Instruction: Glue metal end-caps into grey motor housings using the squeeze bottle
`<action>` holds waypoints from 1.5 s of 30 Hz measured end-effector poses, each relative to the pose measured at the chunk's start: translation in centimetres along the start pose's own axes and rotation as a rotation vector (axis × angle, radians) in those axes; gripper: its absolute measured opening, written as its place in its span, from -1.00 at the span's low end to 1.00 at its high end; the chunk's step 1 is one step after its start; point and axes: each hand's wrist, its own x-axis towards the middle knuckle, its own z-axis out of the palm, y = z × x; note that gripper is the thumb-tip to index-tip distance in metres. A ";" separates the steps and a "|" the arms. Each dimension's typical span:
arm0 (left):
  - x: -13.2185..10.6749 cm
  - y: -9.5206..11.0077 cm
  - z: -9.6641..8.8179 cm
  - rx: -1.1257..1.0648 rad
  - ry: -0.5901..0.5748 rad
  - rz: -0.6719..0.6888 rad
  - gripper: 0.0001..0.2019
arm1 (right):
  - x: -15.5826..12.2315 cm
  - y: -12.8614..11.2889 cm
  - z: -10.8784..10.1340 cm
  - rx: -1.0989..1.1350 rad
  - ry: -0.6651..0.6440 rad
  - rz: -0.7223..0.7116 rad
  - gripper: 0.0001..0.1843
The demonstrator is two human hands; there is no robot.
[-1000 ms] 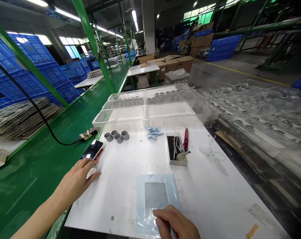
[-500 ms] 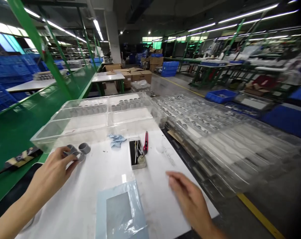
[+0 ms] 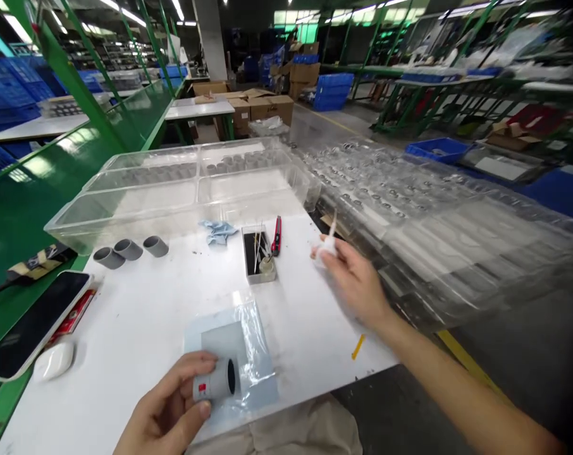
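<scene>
My left hand (image 3: 160, 414) is closed around a short grey tube (image 3: 214, 381) with a small red mark on its side. It holds the tube sideways, with the dark open end to the right, above a pale blue sheet under clear plastic (image 3: 262, 370). My right hand (image 3: 362, 291) grips a small white bottle with a thin pointed nozzle (image 3: 327, 245), over the table's right side. Three more grey tubes (image 3: 128, 249) stand in a row at the left. Between the hands and the trays lies a small open box (image 3: 252, 256) with thin sticks and a little jar.
A red utility knife (image 3: 277, 237) and a crumpled blue cloth (image 3: 217, 232) lie mid-table. At left are a phone (image 3: 40, 322) and a white rounded case (image 3: 54, 361). Clear divided trays (image 3: 125, 212) with grey tubes stand behind; stacked clear trays (image 3: 438, 272) flank the right. A yellow strip (image 3: 358, 347) lies near the edge.
My left hand has taken a grey tube from the left group and brought it near me, over the blue sheet. My right hand, empty before, now holds the white bottle. The view has tilted down.
</scene>
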 end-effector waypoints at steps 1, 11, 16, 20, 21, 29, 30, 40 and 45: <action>-0.1 0.1 -0.1 -0.041 0.031 -0.005 -0.62 | -1.9 -0.4 -0.2 0.021 0.021 0.014 -0.53; -0.9 0.9 -0.3 0.116 0.061 -0.042 -0.61 | -13.3 -3.0 4.5 0.314 0.125 0.007 -0.88; -0.8 0.5 -1.5 0.224 0.045 -0.078 -0.55 | -14.3 -3.0 6.6 0.367 0.068 -0.112 -0.69; -0.4 0.5 -1.8 0.234 0.001 -0.034 -0.57 | -14.2 -4.1 7.7 0.262 0.025 -0.282 -0.65; -0.3 0.4 -1.8 0.254 -0.005 -0.016 -0.57 | -14.1 -4.3 7.9 0.243 0.034 -0.297 -0.65; -0.4 -0.1 -2.2 0.344 -0.032 0.098 -0.61 | -13.7 -4.5 8.8 0.218 0.022 -0.298 -0.69; -0.4 0.0 -2.2 0.347 -0.035 0.102 -0.61 | -13.8 -4.5 8.8 0.214 0.016 -0.294 -0.69; -0.4 0.4 -2.0 0.407 -0.003 0.114 -0.59 | -13.5 -4.6 8.7 0.170 -0.001 -0.291 -0.68; -0.4 0.3 -2.1 0.395 -0.022 0.131 -0.61 | -13.6 -4.6 8.8 0.178 0.028 -0.308 -0.69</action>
